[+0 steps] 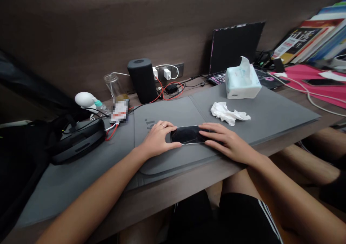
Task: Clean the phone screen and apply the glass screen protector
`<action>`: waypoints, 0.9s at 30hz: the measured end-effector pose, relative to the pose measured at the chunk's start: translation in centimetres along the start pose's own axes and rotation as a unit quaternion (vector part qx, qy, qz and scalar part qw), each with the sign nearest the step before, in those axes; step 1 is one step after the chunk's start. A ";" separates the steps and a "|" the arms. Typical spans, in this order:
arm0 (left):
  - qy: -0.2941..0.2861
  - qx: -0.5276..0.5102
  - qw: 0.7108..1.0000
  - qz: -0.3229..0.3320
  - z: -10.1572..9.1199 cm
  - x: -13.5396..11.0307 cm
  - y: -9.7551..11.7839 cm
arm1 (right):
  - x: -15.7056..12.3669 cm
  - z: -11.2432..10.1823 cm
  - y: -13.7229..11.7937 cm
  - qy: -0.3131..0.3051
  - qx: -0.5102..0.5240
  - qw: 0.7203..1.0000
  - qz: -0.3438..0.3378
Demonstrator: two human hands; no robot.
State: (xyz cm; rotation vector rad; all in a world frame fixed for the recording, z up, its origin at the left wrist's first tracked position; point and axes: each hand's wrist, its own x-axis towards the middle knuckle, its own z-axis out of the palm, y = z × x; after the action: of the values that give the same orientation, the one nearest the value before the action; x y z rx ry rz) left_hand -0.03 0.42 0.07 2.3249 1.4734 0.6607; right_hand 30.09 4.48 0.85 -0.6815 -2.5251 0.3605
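Black shorts with white stripes (238, 217) sit nearest the view, tucked below the worktop (189, 178). Beyond them, your two hands meet over a smartphone (187, 135), which lies screen up and lengthwise across the grey desk mat (169, 110). Your left hand (156, 140) grasps its left end, thumb along the near edge and forefinger at the far corner. Your right hand (231, 142) covers the right end with fingers outstretched; whether it grips or merely rests, you cannot tell from here. The step in hand looks like steadying the phone by both ends; any lift from it would call for an even hold on its edges, level and clear of the crumpled tissue (229, 113) just behind your right fingers.
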 end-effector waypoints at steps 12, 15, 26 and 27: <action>-0.004 -0.011 1.000 -0.005 0.1 0.1 0.0 | 1.2 -7.5 9.2 -0.201 -0.025 0.978 0.053; -0.001 -0.015 1.000 -0.005 0.2 0.0 0.0 | 1.2 -7.5 10.3 -0.213 -0.036 0.976 0.015; -0.003 -0.016 1.000 -0.007 0.1 0.0 0.2 | 4.3 -7.5 9.3 -0.164 -0.103 0.981 0.012; -0.003 -0.017 1.000 -0.007 0.2 0.0 0.1 | 4.4 -7.5 8.9 -0.146 -0.109 0.983 0.021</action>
State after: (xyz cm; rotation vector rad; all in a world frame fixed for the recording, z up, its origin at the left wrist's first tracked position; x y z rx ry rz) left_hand 0.18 0.40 0.02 2.2867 1.4627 0.6690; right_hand 34.29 15.20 5.57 -0.8176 -2.8629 0.2126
